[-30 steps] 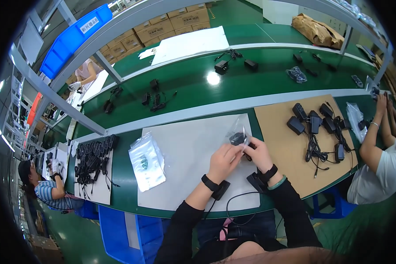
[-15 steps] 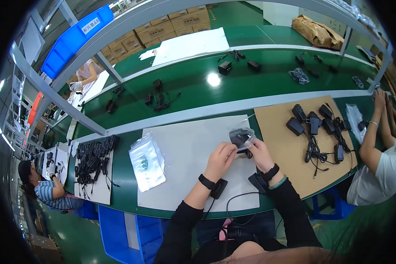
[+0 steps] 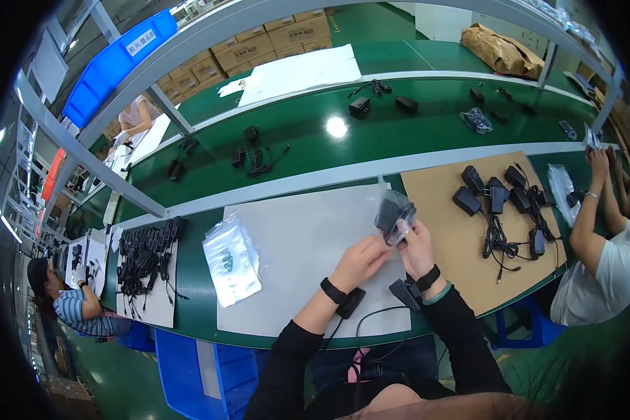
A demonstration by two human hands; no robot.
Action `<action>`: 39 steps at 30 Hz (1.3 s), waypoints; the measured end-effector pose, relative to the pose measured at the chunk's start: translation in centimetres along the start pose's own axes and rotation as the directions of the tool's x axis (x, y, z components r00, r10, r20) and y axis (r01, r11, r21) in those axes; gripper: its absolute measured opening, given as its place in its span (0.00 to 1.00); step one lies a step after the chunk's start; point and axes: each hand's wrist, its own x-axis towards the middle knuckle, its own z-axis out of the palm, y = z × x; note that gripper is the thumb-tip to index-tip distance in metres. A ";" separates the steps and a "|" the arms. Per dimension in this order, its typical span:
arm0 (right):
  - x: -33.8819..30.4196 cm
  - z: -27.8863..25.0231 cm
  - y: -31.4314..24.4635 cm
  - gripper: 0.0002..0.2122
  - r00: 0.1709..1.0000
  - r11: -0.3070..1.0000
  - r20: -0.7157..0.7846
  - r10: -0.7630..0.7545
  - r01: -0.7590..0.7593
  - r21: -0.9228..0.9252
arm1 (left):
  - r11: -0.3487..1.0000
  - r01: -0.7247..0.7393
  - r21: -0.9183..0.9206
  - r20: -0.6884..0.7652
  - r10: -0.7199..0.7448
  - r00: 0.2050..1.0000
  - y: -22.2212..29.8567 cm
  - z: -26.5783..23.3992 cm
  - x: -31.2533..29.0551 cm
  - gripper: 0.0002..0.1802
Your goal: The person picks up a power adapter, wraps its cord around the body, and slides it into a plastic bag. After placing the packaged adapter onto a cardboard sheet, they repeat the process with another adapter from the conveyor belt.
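Observation:
A black power adapter [image 3: 390, 215] sits inside a clear plastic bag [image 3: 383, 190] above the right part of the pale work mat. My right hand [image 3: 418, 250] grips the bagged adapter from its right side, thumb across the plastic. My left hand [image 3: 362, 259] is closed in a pinch at the bag's lower end; what lies between its fingertips is hard to make out. Black wrist straps with small dark boxes and cords are on both my wrists. A stack of clear bags [image 3: 232, 262] lies at the mat's left.
Several adapters with cables [image 3: 497, 196] lie on a brown board [image 3: 444, 210] at right. Rows of black adapters [image 3: 147, 255] fill a board at left. More adapters [image 3: 359, 105] sit on the green far bench. A metal frame [image 3: 308, 171] crosses ahead. Co-workers sit at both sides.
The bagged adapter has tilted more upright and turned in my right hand. My left hand has moved slightly down and to the right, toward the bag's lower end.

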 end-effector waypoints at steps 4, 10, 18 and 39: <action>0.5 -1.1 0.8 0.11 0.984 0.939 0.062 -0.168 0.179 -0.294 | 0.964 -0.247 0.097 -0.013 0.249 0.968 0.7 0.8 0.6 0.07; 1.4 -1.7 0.3 0.14 0.936 0.774 0.217 -0.278 0.352 -0.526 | 0.983 -0.167 0.074 -0.025 0.169 0.985 0.4 -0.2 0.0 0.11; 0.3 0.3 -0.6 0.18 0.972 1.000 0.234 0.009 -0.014 0.020 | 0.670 0.340 -0.661 -0.153 -0.563 0.812 -0.1 -2.0 0.7 0.21; 0.3 -0.5 0.1 0.16 0.977 0.932 0.130 -0.170 0.202 -0.300 | 0.605 0.566 -0.559 0.133 -0.608 0.782 -3.1 0.1 -0.7 0.24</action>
